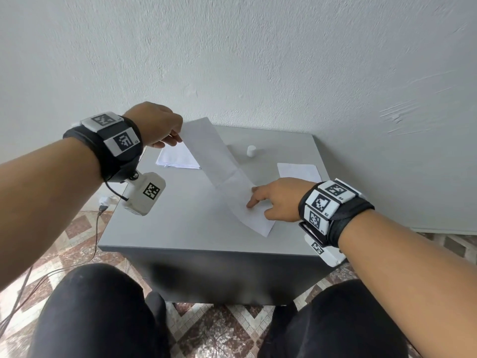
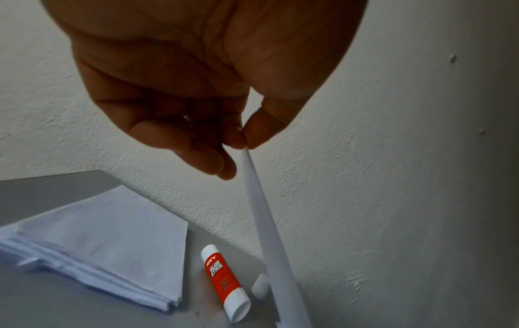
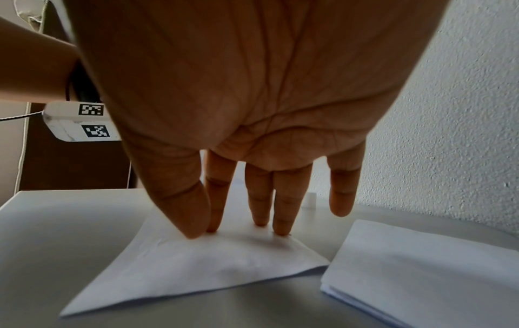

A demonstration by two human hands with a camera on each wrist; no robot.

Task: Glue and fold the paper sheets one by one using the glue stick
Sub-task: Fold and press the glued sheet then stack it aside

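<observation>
Up in the air, the left hand (image 1: pixel 157 124) pinches the far end of a sheet (image 1: pixel 219 164) of white paper between its thumb and fingertips (image 2: pixel 236 138). Down low, the right hand (image 1: pixel 277 200) has its fingers (image 3: pixel 282 213) straight and a little spread. The tips press the near end of the sheet flat on the table (image 1: pixel 180 223). So the sheet goes up in a slope from the right hand to the left hand. A faint crease runs across it near the middle.

The table is grey and stands next to a white wall (image 1: pixel 258 60).

A glue stick (image 2: pixel 224 279) lies on its side at the back of the table. It is red with white ends. Its white cap (image 2: pixel 260 286) is off and sits just beside it.

A pile (image 2: pixel 106 250) of white paper lies on the left side of the table, under the left hand. A smaller stack (image 3: pixel 415 273) of folded paper lies on the right side, just beside the near end of the sheet.

Both wrists wear black bands (image 1: pixel 343 218) with black and white square marks.
</observation>
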